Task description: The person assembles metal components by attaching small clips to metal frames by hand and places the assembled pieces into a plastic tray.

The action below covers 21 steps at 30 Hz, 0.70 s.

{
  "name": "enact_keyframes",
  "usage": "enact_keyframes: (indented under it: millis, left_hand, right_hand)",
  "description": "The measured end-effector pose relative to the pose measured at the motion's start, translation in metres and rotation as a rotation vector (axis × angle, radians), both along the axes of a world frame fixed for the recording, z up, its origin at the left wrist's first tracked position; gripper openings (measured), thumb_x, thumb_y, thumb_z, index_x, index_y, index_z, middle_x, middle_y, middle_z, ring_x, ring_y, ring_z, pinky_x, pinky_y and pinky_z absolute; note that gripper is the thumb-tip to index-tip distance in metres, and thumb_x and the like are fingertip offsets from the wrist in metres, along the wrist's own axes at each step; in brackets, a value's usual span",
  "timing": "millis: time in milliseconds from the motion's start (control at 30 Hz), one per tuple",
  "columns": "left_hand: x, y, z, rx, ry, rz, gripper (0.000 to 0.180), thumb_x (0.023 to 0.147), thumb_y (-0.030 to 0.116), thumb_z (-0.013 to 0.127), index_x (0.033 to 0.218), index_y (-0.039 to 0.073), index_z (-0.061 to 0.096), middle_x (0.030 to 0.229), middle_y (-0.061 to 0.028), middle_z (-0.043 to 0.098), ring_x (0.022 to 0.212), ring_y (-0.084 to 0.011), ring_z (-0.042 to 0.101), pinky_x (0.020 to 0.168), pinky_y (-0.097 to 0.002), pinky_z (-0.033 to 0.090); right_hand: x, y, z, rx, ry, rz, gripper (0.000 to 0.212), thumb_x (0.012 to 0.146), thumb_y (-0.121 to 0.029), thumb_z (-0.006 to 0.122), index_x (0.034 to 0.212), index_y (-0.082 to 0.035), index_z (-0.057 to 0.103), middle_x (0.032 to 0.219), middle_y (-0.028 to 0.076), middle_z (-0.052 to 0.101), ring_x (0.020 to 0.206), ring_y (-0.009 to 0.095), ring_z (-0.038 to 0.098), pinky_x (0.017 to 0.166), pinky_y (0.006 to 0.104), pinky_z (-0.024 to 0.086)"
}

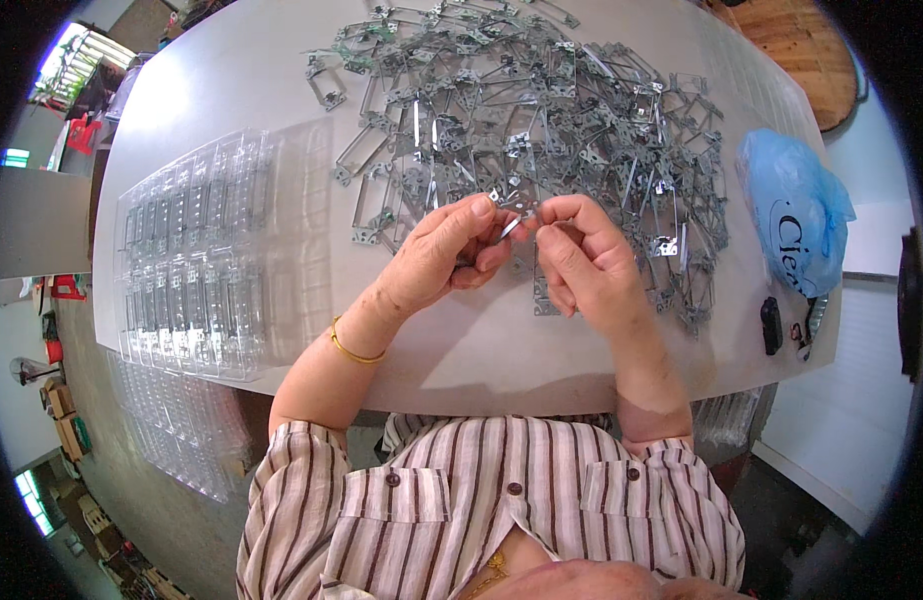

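A small shiny metal bracket is held up in front of me, over the near side of a heap of similar brackets. My left hand pinches it between thumb and fingers, and a gold bangle circles that wrist. On the other side, my right hand has its fingers curled, with thumb and index closed at the bracket's right end. What lies inside the right fingers is partly hidden. The heaped pieces are long thin frames with flat, holed end plates, tangled together.
On the table's left, a clear plastic tray holds rows of metal pieces. A blue plastic bag rests at the right, with a small black object nearer me. More clear trays sit below the table's left edge. A round wooden top stands far right.
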<state>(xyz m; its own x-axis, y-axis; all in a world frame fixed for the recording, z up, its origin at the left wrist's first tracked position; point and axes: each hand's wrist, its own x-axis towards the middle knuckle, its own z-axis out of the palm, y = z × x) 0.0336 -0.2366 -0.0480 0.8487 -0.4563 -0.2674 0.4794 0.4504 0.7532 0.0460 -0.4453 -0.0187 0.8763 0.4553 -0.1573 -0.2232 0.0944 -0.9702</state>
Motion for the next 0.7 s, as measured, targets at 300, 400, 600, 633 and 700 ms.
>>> enact_keyframes:
  millis: [300,400,600,633,700]
  left_hand:
    - [0.0028,-0.0019,-0.0013,0.075,-0.099,0.0,0.046,0.105,0.047,0.046,0.107,0.002,0.058,0.072,0.0016,0.045,0.057,-0.0065,0.034,0.047,-0.0224,0.023]
    - [0.0013,-0.0012,-0.0005,0.186,-0.139,-0.003,0.042,0.106,0.045,0.047,0.106,0.004,0.056,0.073,0.0017,0.045,0.058,-0.006,0.033,0.047,-0.0221,0.023]
    - [-0.0001,-0.004,0.0024,0.231,-0.211,0.0,0.036,0.106,0.042,0.049,0.104,0.006,0.056,0.073,0.0036,0.045,0.06,-0.0043,0.035,0.049,-0.021,0.025]
    - [-0.0008,-0.0044,0.0018,0.225,-0.228,-0.004,0.035,0.105,0.041,0.05,0.104,0.007,0.056,0.074,0.0044,0.045,0.06,-0.0039,0.035,0.05,-0.0206,0.026]
    - [-0.0017,-0.004,0.0011,0.219,-0.245,-0.008,0.033,0.105,0.04,0.052,0.104,0.007,0.056,0.074,0.0051,0.045,0.061,-0.0035,0.035,0.051,-0.0203,0.026]
  right_hand:
    - [-0.0015,-0.0004,0.0036,-0.035,0.018,0.029,0.013,0.104,-0.016,0.055,0.109,-0.004,0.059,0.068,-0.001,0.055,0.046,0.002,0.044,0.041,0.0197,0.035]
    - [-0.0019,0.0001,0.0046,-0.039,0.005,0.031,0.013,0.104,-0.016,0.055,0.107,-0.004,0.059,0.067,-0.001,0.055,0.046,0.003,0.045,0.041,0.0197,0.035]
    - [-0.0023,-0.0004,0.0062,-0.074,0.015,0.008,0.013,0.104,-0.016,0.056,0.104,-0.004,0.058,0.065,0.0,0.056,0.045,0.004,0.046,0.04,0.02,0.035]
    - [-0.0024,-0.0001,0.0065,-0.09,0.011,0.004,0.013,0.104,-0.016,0.056,0.103,-0.003,0.058,0.065,0.0,0.056,0.045,0.004,0.046,0.04,0.0202,0.035]
    - [-0.003,0.0003,0.0083,-0.107,0.013,0.005,0.013,0.104,-0.016,0.056,0.103,-0.003,0.058,0.065,0.001,0.057,0.045,0.004,0.046,0.04,0.0204,0.035]
